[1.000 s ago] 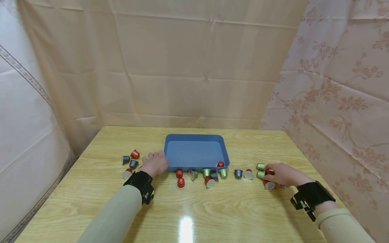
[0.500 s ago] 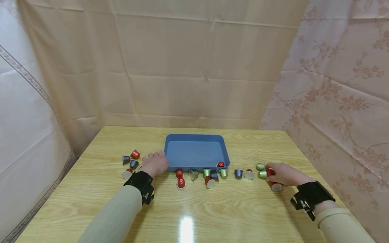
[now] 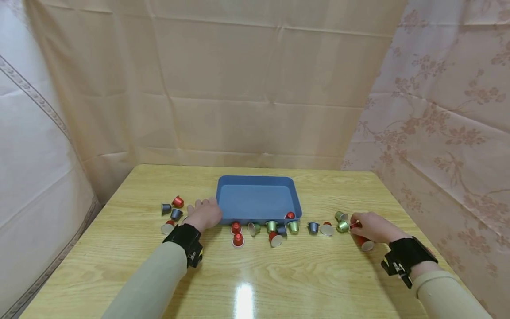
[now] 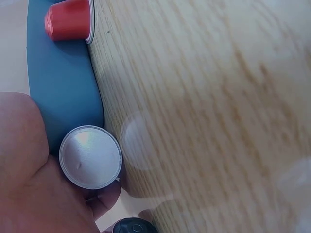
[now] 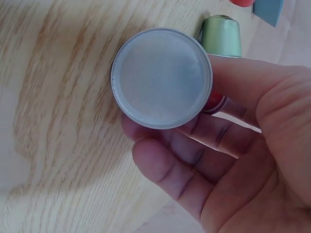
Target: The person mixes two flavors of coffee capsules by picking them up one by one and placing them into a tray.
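Observation:
In the head view my left hand (image 3: 204, 215) is at the tray's left front corner. Its fingers curl round a coffee capsule (image 4: 90, 157), whose silver lid faces the left wrist camera; its body is hidden. On the right, thumb and fingers of my right hand (image 3: 374, 227) pinch a red coffee capsule (image 3: 356, 225), mostly covered by the fingers. A second red capsule (image 3: 364, 243) lies on its side under that hand, its pale lid (image 5: 162, 78) large in the right wrist view. Two green capsules (image 3: 342, 226) lie just left of the right fingertips.
A blue tray (image 3: 256, 178) stands mid-table with one red capsule (image 3: 290, 215) at its front right corner. Several red, green and dark blue capsules line its front edge. Another group, with a dark blue capsule (image 3: 176, 214), lies left of the left hand.
The lidded red capsule under the right hand has shifted right. The pinched red one has moved slightly right, and the green ones have turned. My left hand stays in place.

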`<control>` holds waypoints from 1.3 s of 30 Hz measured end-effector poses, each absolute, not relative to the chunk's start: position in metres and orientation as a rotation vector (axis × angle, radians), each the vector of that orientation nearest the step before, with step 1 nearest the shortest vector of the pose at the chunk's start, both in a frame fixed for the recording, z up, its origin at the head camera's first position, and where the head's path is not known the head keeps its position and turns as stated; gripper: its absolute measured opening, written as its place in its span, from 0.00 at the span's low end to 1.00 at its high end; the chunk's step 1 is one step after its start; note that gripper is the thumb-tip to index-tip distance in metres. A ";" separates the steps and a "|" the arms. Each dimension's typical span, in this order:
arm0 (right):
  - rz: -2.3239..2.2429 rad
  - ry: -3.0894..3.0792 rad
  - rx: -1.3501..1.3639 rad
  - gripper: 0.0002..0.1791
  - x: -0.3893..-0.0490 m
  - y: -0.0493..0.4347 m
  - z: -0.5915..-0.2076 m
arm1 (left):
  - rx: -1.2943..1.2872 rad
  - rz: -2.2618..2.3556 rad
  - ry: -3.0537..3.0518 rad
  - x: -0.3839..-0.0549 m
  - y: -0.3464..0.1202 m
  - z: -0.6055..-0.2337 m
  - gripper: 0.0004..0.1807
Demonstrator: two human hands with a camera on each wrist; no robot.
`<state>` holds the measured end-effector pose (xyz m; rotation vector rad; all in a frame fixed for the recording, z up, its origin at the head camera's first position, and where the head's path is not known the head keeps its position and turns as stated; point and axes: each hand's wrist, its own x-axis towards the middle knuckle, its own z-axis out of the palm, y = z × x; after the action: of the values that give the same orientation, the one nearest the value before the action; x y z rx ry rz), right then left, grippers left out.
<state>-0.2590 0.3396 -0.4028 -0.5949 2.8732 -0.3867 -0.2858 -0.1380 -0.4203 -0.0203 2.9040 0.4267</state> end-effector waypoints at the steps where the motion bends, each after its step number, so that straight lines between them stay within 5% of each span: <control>1: -0.385 2.875 -0.599 0.06 -0.259 0.340 -0.403 | -0.018 0.428 2.905 -0.286 -0.138 -0.420 0.14; 13: -0.349 2.979 -0.584 0.09 -0.268 0.332 -0.389 | -0.007 0.415 2.914 -0.286 -0.139 -0.421 0.13; 20: -0.511 2.989 -0.537 0.20 -0.274 0.320 -0.375 | -0.010 0.414 2.918 -0.288 -0.138 -0.423 0.12; 27: -0.489 3.035 -0.662 0.13 -0.280 0.299 -0.358 | -0.004 0.399 2.922 -0.287 -0.138 -0.422 0.12; 39: -0.424 3.010 -0.873 0.16 -0.292 0.249 -0.341 | 0.003 0.399 2.916 -0.286 -0.137 -0.421 0.12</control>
<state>-0.2924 0.2490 -0.3409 -0.8734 3.0104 -0.4241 -0.2863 -0.1371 -0.4210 0.0032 2.9163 0.3990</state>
